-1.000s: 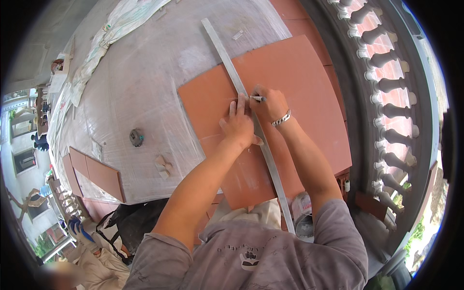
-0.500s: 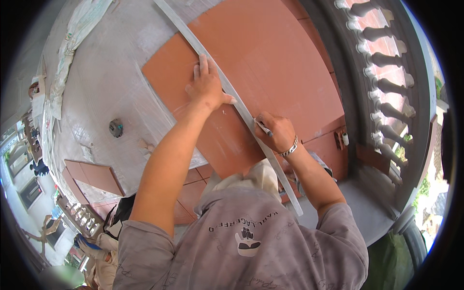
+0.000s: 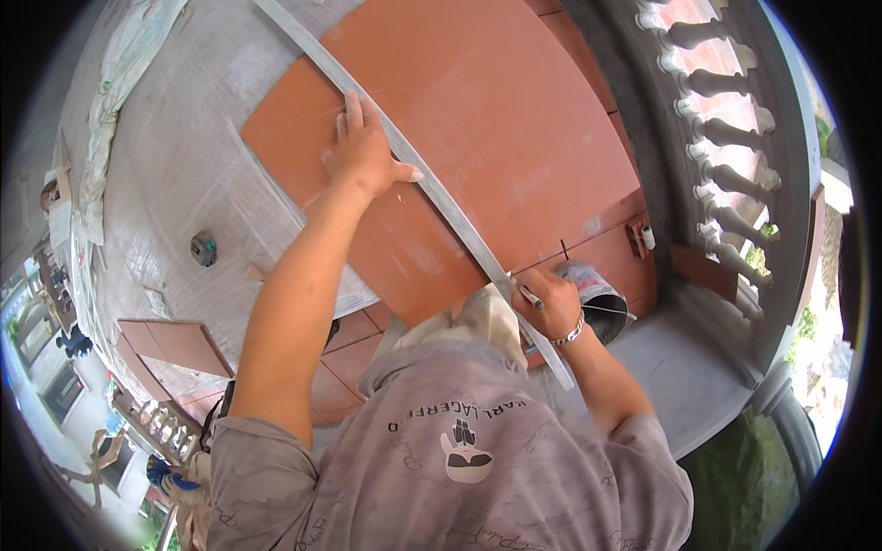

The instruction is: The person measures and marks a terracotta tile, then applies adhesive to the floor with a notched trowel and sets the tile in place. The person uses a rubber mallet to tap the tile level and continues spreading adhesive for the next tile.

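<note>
A long metal straightedge (image 3: 469,244) lies diagonally across a large terracotta tile (image 3: 519,138) and reaches past both of its ends. My left hand (image 3: 366,151) presses on the straightedge and the tile left of it, fingers and thumb spread. At the tile's near edge my right hand (image 3: 551,306), with a metal bracelet on the wrist, grips a slim marker (image 3: 531,296) beside the straightedge. A small tape measure (image 3: 204,248) rests on the plastic-covered surface (image 3: 175,193) to the left.
A metal bucket (image 3: 604,310) stands beyond my right hand on red floor tiles (image 3: 335,386). A baluster railing (image 3: 721,133) runs along the right. Cut tile pieces (image 3: 175,345) lie at lower left. Someone's gloved hand (image 3: 170,477) shows at the lower left edge.
My right hand with the marker has moved down along the straightedge to the tile's near edge, while my left hand has shifted farther up. The view has shifted too.
</note>
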The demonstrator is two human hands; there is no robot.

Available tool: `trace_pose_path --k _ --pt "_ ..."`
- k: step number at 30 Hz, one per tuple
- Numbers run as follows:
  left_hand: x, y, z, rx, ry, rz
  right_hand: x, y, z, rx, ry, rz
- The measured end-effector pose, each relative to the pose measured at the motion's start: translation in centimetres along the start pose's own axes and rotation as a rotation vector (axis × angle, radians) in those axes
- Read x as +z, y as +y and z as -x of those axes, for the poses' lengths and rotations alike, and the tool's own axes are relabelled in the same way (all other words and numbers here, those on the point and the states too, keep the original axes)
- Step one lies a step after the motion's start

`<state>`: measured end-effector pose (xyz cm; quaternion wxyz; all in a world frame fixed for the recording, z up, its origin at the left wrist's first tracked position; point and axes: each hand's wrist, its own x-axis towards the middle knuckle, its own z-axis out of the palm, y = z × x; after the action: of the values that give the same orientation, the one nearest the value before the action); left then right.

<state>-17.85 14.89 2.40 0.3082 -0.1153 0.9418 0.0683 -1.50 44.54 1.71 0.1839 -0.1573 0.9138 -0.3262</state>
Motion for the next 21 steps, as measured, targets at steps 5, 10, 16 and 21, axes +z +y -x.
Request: trace_pose_path --k 5,10,16,21 --pt "-0.5 0.1 0.0 -0.041 -0.026 0.013 -1.7 -1.1 -4.9 0.107 0.141 -0.267" --pt "-0.3 -0.4 -0.2 -0.028 -0.020 0.051 0.6 -4.6 -21.2 0.043 0.297 -0.583" --pt "0.2 -0.8 -0.7 -0.001 -0.006 0.060 4.1 -9.9 -37.7 -0.135 0.325 -0.505" --pt "0.5 -1.2 -0.8 0.011 -0.003 0.079 5.1 -11.8 -41.5 -0.094 0.231 -0.434"
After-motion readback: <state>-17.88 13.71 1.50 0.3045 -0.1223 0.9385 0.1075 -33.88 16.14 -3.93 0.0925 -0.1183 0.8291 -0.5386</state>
